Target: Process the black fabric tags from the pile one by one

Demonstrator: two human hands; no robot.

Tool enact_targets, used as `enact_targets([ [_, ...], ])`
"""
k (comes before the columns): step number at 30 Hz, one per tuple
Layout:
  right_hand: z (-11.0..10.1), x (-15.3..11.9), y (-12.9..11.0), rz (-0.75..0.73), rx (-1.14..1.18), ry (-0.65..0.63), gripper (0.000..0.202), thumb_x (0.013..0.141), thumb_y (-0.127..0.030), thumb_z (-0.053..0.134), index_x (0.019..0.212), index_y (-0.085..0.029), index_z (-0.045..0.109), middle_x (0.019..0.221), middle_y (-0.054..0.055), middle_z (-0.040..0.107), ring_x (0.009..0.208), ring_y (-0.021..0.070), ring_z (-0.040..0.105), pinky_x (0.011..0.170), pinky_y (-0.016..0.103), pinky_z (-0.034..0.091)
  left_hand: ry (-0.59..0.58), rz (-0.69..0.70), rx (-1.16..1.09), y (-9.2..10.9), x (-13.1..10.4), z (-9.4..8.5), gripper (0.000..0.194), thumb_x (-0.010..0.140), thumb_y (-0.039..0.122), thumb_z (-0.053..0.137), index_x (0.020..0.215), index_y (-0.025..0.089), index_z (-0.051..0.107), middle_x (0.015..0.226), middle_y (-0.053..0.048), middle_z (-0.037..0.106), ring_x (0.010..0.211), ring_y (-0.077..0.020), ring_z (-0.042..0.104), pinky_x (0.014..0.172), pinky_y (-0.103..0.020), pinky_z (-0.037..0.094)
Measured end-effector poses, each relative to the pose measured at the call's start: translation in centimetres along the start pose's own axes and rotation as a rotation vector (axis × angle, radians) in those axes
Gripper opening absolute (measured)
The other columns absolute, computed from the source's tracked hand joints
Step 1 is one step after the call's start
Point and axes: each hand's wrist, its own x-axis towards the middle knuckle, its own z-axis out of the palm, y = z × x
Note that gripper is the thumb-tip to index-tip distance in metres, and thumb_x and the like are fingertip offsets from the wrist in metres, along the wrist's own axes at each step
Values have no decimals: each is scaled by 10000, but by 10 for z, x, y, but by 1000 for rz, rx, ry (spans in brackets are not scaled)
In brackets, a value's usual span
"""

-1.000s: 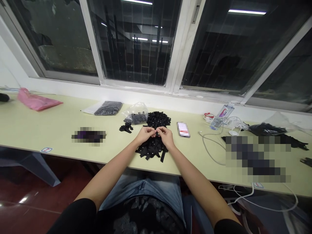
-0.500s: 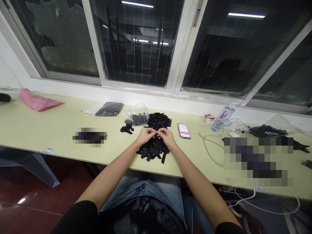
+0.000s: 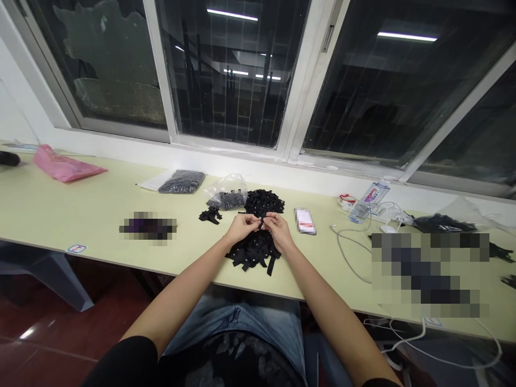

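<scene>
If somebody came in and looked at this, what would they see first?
Probably the left hand and right hand, with their fingers close together mid-picture over a messy pile of black strips. Next might come the bright pink bag, toward the left on the pale table. Big dark windows with bright streaks fill the top.

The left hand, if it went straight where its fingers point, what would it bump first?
Most likely the right hand: its fingertips sit just across from the left hand. The black strips seem to lie below, but depth is hard to judge; anything between them is too tiny to tell.
</scene>
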Motion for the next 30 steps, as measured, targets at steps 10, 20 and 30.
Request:
enact_targets([
  [10,1,-3,-10,97,174,22,325,602,-290,881,863,-187,717,771,-11,645,674,106,575,683,261,501,-17,-16,-27,-3,1,-1,279,826,410,684,826,135,732,745,-59,698,662,-153,624,661,-269,488],
  [20,-2,-4,-11,180,227,-12,309,597,-237,872,842,-183,691,800,-12,648,728,108,591,741,260,508,38,-7,17,-3,1,-2,298,825,442,677,821,149,732,763,-50,708,681,-156,622,676,-272,477],
  [30,3,-7,-6,120,32,-81,290,648,-294,819,860,-195,648,743,-28,633,648,103,546,657,246,448,117,88,-15,4,2,-4,307,806,463,711,858,165,766,1057,-108,742,971,-234,670,855,-324,499],
])
